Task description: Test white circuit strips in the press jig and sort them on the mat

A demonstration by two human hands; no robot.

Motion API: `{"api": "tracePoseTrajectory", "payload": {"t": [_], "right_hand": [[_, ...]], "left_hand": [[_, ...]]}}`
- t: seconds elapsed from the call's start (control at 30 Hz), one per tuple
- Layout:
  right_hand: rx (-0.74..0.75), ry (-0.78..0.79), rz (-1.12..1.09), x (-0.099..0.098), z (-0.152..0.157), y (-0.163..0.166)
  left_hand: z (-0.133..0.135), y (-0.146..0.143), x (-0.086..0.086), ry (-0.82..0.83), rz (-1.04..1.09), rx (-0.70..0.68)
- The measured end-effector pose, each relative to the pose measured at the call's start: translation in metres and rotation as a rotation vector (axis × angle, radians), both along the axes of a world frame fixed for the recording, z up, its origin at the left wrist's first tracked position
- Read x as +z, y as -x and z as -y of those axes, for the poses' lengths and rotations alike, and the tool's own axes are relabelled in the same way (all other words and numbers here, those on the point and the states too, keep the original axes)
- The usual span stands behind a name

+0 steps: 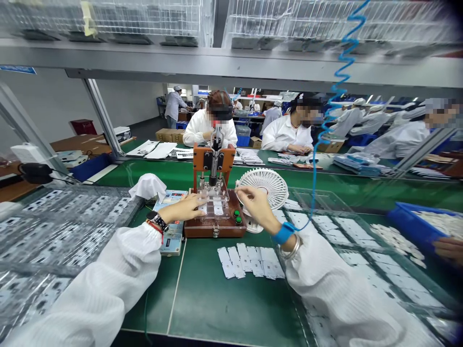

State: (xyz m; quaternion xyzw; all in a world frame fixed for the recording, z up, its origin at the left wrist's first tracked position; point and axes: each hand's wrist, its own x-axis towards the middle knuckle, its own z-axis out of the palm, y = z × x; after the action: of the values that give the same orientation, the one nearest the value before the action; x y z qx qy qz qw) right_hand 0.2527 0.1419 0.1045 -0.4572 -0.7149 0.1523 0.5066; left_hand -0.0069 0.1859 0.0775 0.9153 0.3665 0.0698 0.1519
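a white board (218, 208) is lying in the clear fixture (226, 212) of the small press (213, 159), its long axis running away from the person, its short near edge facing them. in front of the press and to its right, a row of loose white boards (251, 261) is resting on the green mat (231, 308), some of them overlapping; their long axes are slanting, far ends leaning left and near ends pointing right, toward the person.

the left forearm is coming in from the lower left, and the left hand (186, 206) is lying palm down, its fingers pointing right and loosely spread, the tips reaching over the left side of the fixture; whether they are pressing on anything beneath is not showing clearly. the right forearm is angling in from the lower right, and the right hand (256, 202) is hovering just right of the fixture, in front of the white fan (273, 183), with its wrist bending and fingers pointing left. its thumb and forefinger are drawing together, but whether they are pinching something small i cannot tell. a blue wrist strap (284, 233) is circling that wrist, and two green buttons (238, 216) are sitting on the press's brown base (202, 232), near the right hand
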Motion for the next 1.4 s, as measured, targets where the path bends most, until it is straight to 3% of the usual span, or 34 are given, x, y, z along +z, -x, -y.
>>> {"api": "tracePoseTrajectory", "payload": {"t": [0.1, 0.2, 0.3, 0.4, 0.5, 0.67, 0.83, 1.1, 1.4], "right_hand": [[-0.043, -0.147, -0.258, 0.047, -0.005, 0.005], [0.030, -0.215, -0.413, 0.100, -0.027, 0.023], [0.092, 0.007, -0.473, 0.140, -0.058, 0.049], [0.173, 0.313, -0.490, 0.160, -0.079, 0.074], [0.224, 0.460, -0.568, 0.167, -0.083, 0.086], [0.291, 0.522, -0.633, 0.171, -0.079, 0.087], [0.297, 0.451, -0.687, 0.169, -0.084, 0.089], [0.271, 0.399, -0.725, 0.165, -0.083, 0.094], [0.269, 0.327, -0.724, 0.161, -0.087, 0.096]], "left_hand": [[0.001, 0.000, 0.000, -0.027, 0.034, 0.014], [0.002, -0.001, 0.003, -0.034, 0.068, 0.013], [0.006, -0.002, 0.006, -0.027, 0.088, 0.033], [0.014, -0.004, 0.004, -0.032, 0.081, 0.061], [0.022, -0.005, 0.000, -0.062, 0.080, 0.100], [0.024, -0.002, -0.002, -0.132, 0.172, 0.044], [0.023, 0.000, -0.001, -0.175, 0.215, 0.015], [0.016, -0.003, 0.001, -0.023, 0.216, 0.112], [0.015, -0.003, 0.001, 0.115, 0.356, 0.204]]}}
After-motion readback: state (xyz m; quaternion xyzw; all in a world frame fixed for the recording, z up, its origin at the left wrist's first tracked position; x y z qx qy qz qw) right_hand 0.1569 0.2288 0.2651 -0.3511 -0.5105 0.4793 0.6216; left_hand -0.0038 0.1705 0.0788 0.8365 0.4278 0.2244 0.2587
